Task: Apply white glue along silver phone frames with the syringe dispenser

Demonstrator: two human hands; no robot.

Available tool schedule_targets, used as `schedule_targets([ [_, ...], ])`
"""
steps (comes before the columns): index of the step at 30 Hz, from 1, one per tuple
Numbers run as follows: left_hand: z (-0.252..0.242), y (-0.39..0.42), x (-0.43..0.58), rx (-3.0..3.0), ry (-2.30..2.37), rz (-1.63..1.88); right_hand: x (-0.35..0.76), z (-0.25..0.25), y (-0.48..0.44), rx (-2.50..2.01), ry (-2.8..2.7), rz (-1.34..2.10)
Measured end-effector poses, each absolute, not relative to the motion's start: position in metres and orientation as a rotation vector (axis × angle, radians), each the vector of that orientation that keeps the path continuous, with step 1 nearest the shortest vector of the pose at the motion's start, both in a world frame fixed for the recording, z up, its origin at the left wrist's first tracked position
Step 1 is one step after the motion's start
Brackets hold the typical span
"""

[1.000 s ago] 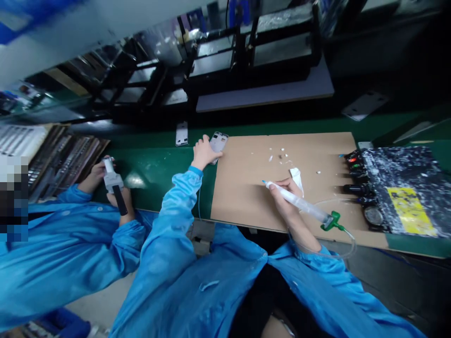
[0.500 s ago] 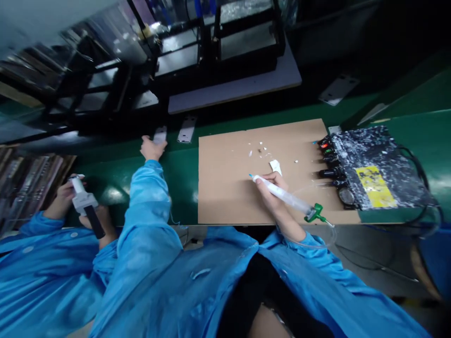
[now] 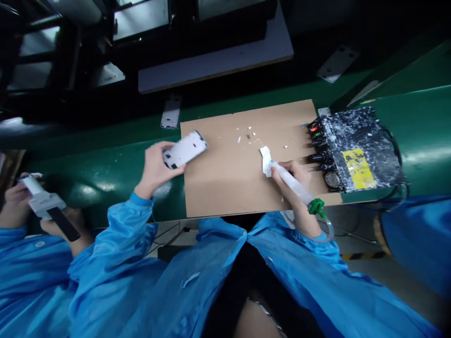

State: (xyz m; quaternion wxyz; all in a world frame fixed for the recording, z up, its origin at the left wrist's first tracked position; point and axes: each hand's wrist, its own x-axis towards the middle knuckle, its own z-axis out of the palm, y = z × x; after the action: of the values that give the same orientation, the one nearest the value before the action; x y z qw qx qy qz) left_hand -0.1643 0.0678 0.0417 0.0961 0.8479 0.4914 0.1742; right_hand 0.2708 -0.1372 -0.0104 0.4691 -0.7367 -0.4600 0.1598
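**Two hands at a bench: phone housing in one, syringe in the other**

The left hand [image 3: 155,165] is closed round a white phone housing [image 3: 186,149], w/ fingers wrapped on its near end. The housing sits at a slant, its far end over the left edge of a brown cardboard sheet [image 3: 225,188]. Dark cut-outs show at the held end.

The right hand [image 3: 295,177] is closed on a clear syringe [image 3: 292,184], held like a pen. Its tip points up-left & touches a crumpled white wipe [image 3: 266,160] lying on the cardboard. At the syringe's rear end is a green fitting [image 3: 317,206], w/ a clear tube [image 3: 324,234] looping past the bench edge. Both sleeves are blue.

Small white scraps [image 3: 248,134] lie near the sheet's far edge. At the sheet's right end is a black control box [image 3: 355,141], spattered white, w/ a yellow label. Its knobs & lights face the sheet.

The sheet lies on a green belt [image 3: 105,173]. A second housing [image 3: 171,112] lies flat on the belt's far side, just beyond the sheet's left corner.

At far left, a co-worker's hand [image 3: 10,206] & its pair, in blue sleeves, hold a grey & black hand tool [image 3: 45,206].
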Motion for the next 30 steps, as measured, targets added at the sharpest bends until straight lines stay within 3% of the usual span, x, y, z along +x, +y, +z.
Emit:
schedule_targets([
  [9, 0.058, 0.0, -0.104, 2.986, 0.453, -0.187, 0.268, -0.007, -0.144, -1.841, -1.175, 0.4],
  [18, 0.008, -0.028, -0.087, 2.519, 1.391, 0.314, 0.246, -0.004, -0.147, -1.689, -1.087, 0.491],
  [24, -0.009, -0.079, -0.053, 2.336, 1.391, 0.419, 0.198, -0.006, -0.124, -1.392, -1.143, 0.932],
  [30, -0.012, -0.109, -0.038, 2.217, 1.447, 0.55, 0.185, -0.022, -0.113, -1.349, -1.239, 1.02],
])
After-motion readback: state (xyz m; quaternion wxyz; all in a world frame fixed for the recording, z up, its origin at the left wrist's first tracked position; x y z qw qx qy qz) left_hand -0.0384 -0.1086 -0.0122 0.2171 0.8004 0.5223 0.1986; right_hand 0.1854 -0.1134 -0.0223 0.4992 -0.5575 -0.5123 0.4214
